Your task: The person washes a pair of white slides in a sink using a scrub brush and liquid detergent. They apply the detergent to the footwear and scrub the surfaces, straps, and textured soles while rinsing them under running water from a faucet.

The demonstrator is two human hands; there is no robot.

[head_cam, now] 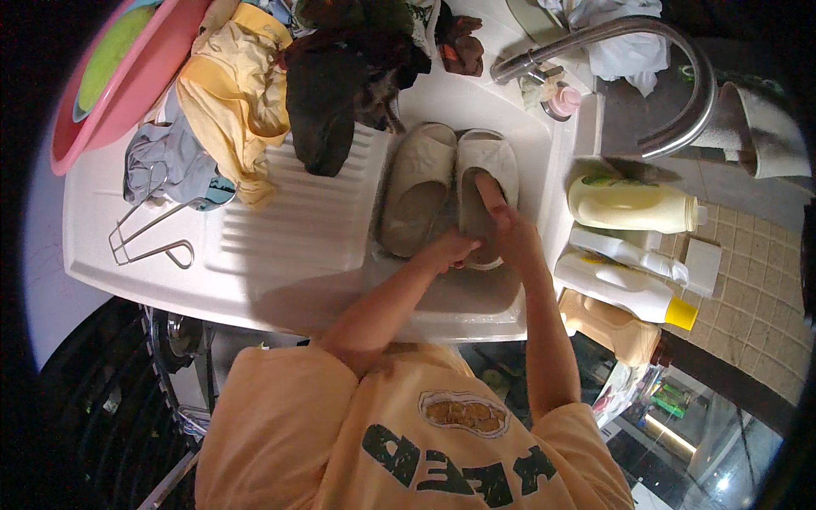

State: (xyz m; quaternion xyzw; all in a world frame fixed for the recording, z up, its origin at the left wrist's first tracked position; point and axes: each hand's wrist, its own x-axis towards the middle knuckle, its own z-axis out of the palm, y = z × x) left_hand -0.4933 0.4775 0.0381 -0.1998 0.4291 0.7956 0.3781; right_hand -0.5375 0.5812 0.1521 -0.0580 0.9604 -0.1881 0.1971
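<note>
A pair of pale slide slippers sits side by side in the white basin (535,153), toes pointing away from me. My right hand (510,223) grips the right-hand slipper (488,150) along its right side, a finger reaching into the foot opening. At the heel of that same slipper, my left hand (454,250) holds the left edge; some of its fingers are hidden. The left-hand slipper (427,159) lies just beyond my left wrist, touched by neither hand as far as I can see.
A ribbed washboard (299,223) adjoins the basin on the left. Yellow clothing (229,108), dark clothing (325,95) and a wire rack (153,223) lie there, below a pink tub (127,95). A curved metal faucet (701,83) and several bottles, including a yellow-capped one (625,287), stand right.
</note>
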